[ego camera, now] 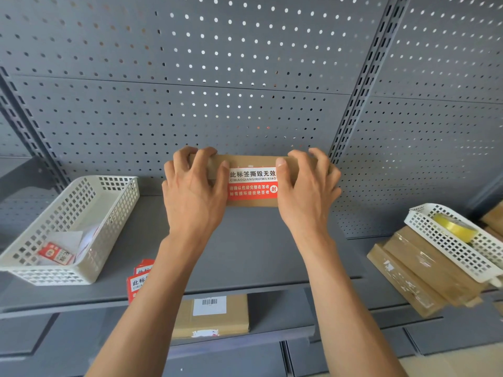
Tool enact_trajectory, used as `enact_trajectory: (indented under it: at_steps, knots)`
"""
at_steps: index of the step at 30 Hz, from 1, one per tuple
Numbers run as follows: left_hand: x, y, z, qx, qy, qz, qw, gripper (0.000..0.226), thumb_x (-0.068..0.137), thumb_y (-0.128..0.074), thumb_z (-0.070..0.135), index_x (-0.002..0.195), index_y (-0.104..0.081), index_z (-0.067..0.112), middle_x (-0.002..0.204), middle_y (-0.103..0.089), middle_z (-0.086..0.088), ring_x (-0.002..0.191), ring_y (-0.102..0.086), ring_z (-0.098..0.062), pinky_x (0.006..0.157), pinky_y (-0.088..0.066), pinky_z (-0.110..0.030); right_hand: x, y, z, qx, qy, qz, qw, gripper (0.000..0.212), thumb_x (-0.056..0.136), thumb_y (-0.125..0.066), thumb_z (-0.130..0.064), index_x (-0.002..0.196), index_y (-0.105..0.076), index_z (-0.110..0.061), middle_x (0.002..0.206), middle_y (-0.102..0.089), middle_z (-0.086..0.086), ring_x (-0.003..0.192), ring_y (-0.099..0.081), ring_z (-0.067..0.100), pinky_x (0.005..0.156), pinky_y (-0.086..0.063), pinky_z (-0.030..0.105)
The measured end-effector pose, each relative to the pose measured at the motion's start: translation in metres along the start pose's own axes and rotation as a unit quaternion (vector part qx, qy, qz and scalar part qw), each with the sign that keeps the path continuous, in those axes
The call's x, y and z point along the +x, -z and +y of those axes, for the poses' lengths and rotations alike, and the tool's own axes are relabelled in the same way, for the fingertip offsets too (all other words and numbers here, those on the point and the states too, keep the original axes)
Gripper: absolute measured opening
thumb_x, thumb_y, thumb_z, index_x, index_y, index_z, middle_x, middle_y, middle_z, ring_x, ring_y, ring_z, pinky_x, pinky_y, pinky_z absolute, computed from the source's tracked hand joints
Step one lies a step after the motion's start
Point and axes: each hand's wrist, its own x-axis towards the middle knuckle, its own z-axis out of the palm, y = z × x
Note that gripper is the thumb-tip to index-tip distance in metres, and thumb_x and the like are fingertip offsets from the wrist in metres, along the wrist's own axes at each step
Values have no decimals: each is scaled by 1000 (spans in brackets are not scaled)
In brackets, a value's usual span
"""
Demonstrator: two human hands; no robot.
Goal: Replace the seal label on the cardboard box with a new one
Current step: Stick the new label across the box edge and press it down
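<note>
Cardboard box (253, 161): standing on the shelf (245, 240) against the pegboard, long axis left-right. Seal label (253, 183) facing outward at centre. Left hand (194, 189) and right hand (307, 189) are gripping opposite ends, fingers curled over the top.

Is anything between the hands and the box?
No, nothing. Both hands already hold the cardboard box, the left hand at one end, the right hand at the other. The red and white label shows between them.
</note>
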Motion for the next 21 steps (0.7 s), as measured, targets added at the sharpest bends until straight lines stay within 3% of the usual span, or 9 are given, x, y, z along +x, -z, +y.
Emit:
enact_trajectory:
  at_steps: [4,7,12,17,21]
  knots:
    - [0,2,-2,-12,-2,0,1000,36,102,-50,42,133,-62,29,135,-53,-4,123,-46,-29,92,-48,-48,1,3,2,16,2,3,1000,31,101,-45,-45,122,-63,-33,149,-43,-4,133,-34,29,101,-33,48]
    - [1,4,-3,-17,-3,-5,1000,39,103,-46,41,138,-60,31,138,-52,-4,124,-45,-29,93,-48,-51,0,5,5,8,17,-19,1000,40,101,-44,-51,132,-59,-32,154,-39,-4,137,-31,30,104,-31,49]
    - [-2,7,1,18,-19,-38,999,68,90,-49,68,146,-51,31,151,-43,-5,132,-40,-32,102,-42,-49,-4,6,9,-29,53,-41,997,63,93,-47,-67,146,-45,-32,163,-26,-1,142,-26,33,106,-29,52]
    - [-1,10,-6,-14,-35,-49,998,65,92,-58,62,150,-46,33,161,-34,-1,138,-36,-28,109,-39,-48,0,8,15,-11,55,-54,997,56,97,-43,-61,146,-46,-34,164,-25,-2,143,-24,32,109,-28,54]
    - [-3,12,-9,-40,-35,-50,997,59,94,-53,60,147,-50,36,164,-31,2,139,-35,-23,112,-38,-49,0,10,15,9,50,-55,997,45,104,-40,-48,146,-47,-34,164,-24,-4,143,-23,30,112,-25,52]
